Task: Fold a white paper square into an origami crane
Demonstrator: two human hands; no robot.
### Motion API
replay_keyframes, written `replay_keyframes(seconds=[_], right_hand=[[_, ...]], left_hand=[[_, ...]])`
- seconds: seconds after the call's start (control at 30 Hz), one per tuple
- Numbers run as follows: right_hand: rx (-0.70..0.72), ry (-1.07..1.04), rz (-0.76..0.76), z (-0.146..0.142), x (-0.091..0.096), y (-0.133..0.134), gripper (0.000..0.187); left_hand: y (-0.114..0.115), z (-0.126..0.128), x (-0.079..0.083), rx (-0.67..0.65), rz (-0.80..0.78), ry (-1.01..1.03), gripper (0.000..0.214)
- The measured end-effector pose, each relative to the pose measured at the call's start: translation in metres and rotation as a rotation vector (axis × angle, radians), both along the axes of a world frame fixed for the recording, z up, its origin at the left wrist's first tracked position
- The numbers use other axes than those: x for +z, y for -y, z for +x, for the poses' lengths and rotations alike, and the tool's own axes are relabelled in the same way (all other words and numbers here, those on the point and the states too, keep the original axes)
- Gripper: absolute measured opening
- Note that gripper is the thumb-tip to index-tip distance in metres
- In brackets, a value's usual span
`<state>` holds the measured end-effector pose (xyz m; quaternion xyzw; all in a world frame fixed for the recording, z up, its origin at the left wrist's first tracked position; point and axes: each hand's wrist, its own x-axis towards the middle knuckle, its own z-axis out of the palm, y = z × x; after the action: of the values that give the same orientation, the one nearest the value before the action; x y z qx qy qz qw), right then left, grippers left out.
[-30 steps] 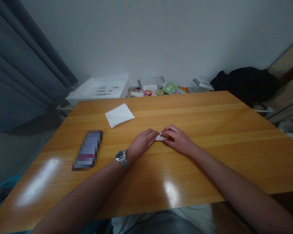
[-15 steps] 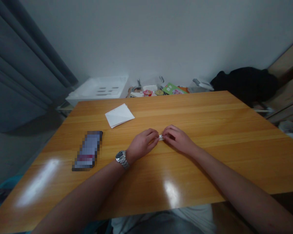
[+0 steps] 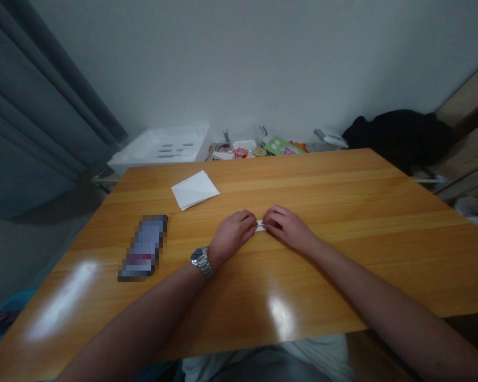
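Observation:
Between my two hands, low over the middle of the table, is a small white strip [image 3: 260, 226] that looks like folded paper. My left hand [image 3: 236, 233], with a metal watch [image 3: 201, 261] on its wrist, pinches the strip's left end. At its right end, the fingers of my right hand [image 3: 289, 227] are closed on it. Most of the strip is hidden under the fingertips. Farther back to the left, some white paper sheets [image 3: 195, 190] lie stacked flat on the table.
A phone-shaped thing with a blurred-out screen [image 3: 144, 246] lies on the left of the wooden table [image 3: 366, 212]. Behind the far edge are a white tray [image 3: 163, 146], a green packet [image 3: 282, 146] and other odds and ends. Black cloth [image 3: 398, 138] is heaped at the back right.
Both hands have shifted very slightly, the right one a little to the left. The white strip looks flatter against the table now. The sheets and phone-shaped thing have stayed put.

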<state>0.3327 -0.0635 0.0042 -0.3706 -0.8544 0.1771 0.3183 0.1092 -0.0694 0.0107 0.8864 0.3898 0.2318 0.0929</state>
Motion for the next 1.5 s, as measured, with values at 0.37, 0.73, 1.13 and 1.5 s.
replay_keyframes(seconds=[0.37,0.73,1.13,1.5], right_hand=[[0.05,0.139,0.12,0.007,-0.002,-0.001,0.013],[0.001,0.415,0.175,0.021,0.011,0.006,0.03],[0.025,0.451,0.059,0.013,0.004,0.016,0.055],[0.01,0.45,-0.025,0.014,-0.012,0.022,0.062]], left_hand=[[0.003,-0.002,0.0,-0.061,0.091,-0.138,0.023],[0.011,0.0,0.002,-0.059,0.133,-0.271,0.038],[0.025,0.012,0.011,-0.009,0.1,-0.326,0.045],[0.024,0.009,0.008,-0.016,0.078,-0.247,0.045]])
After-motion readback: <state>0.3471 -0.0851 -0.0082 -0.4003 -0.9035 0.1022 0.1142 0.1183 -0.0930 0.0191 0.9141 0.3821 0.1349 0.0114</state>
